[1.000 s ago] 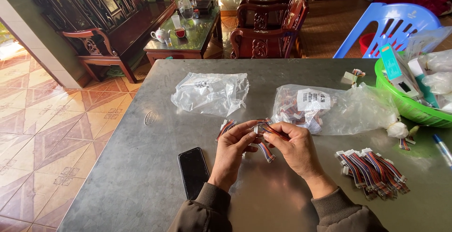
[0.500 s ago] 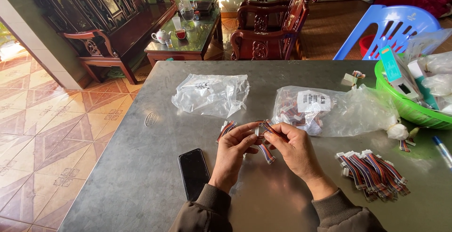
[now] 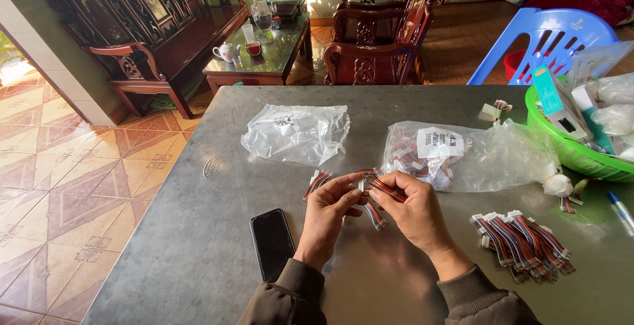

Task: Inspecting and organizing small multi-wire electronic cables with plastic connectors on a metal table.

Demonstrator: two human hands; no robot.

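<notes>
Grey metal tabletop (image 3: 198, 259) under my arms, and little differs from half a second back: both hands sit in the same spot, fingers only slightly reworked on the wires. My left hand (image 3: 328, 214) and right hand (image 3: 411, 209) meet at the fingertips, each grip closed on the short multicoloured ribbon cable with white connectors (image 3: 373, 190), which runs between the two grips, its loose ends fanning out to either side and below. One black smartphone (image 3: 272, 242) lies face up just left of my left wrist. One heap of finished striped cables (image 3: 522, 242) rests to the right. Farther off lie two clear plastic bags, one crumpled (image 3: 297, 133) and one holding parts (image 3: 456, 157). One green plastic basket (image 3: 568, 150) sits at the right edge.
</notes>
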